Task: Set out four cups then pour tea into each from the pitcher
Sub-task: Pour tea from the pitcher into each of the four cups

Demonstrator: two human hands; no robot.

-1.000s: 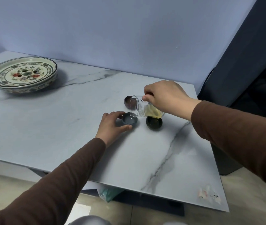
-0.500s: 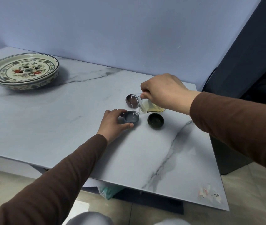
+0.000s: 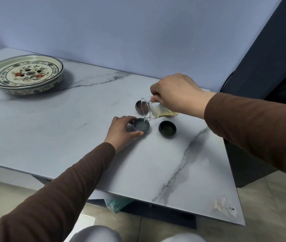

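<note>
My right hand (image 3: 177, 94) grips a clear glass pitcher (image 3: 153, 110) with yellow tea, tipped far over to the left. Its lip hangs just above a small grey-blue cup (image 3: 141, 126), and a thin stream runs into the pale liquid there. My left hand (image 3: 121, 131) wraps thumb and fingers around that cup on the marble table (image 3: 69, 130). A dark green-black cup (image 3: 167, 128) stands to its right. A brown cup (image 3: 139, 106) sits behind, partly seen through the pitcher's glass. A fourth cup is not visible.
A large painted ceramic dish (image 3: 24, 75) with a floral centre rests at the table's far left. A blue wall stands behind the table. A dark cabinet (image 3: 268, 55) flanks the right side. Tiled floor lies below the near edge.
The pitcher has tipped lower over the grey-blue cup and tea now runs into it. The view shifted slightly. My left hand stays around the cup.
</note>
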